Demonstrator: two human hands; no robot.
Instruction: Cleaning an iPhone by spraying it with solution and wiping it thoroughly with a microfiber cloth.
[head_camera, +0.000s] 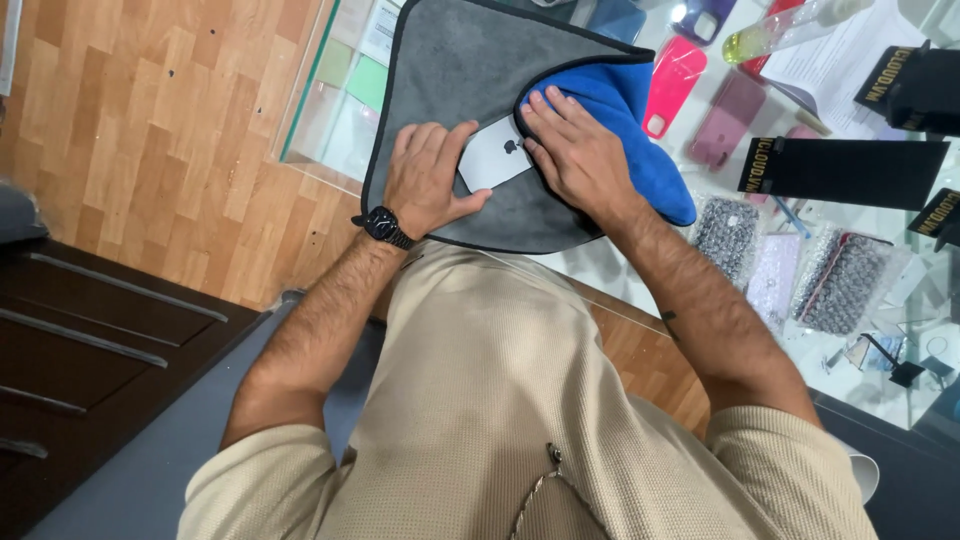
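A white phone (494, 158) is pinned flat on the grey cloth (450, 60) by the left hand (428, 178); a blue cloth (630, 110) is pressed against it by the right hand (578, 152), fingers extended flat.

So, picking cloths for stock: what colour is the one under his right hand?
Bright blue cloth, under the right hand; head view.

**Shop corner with glass counter**

A wood-block parquet floor (150, 120) fills the upper left. A dark cabinet (90, 350) with long metal handles stands at the lower left. A glass counter (900, 330) runs along the right, bright under reflected light, its edge meeting the floor.
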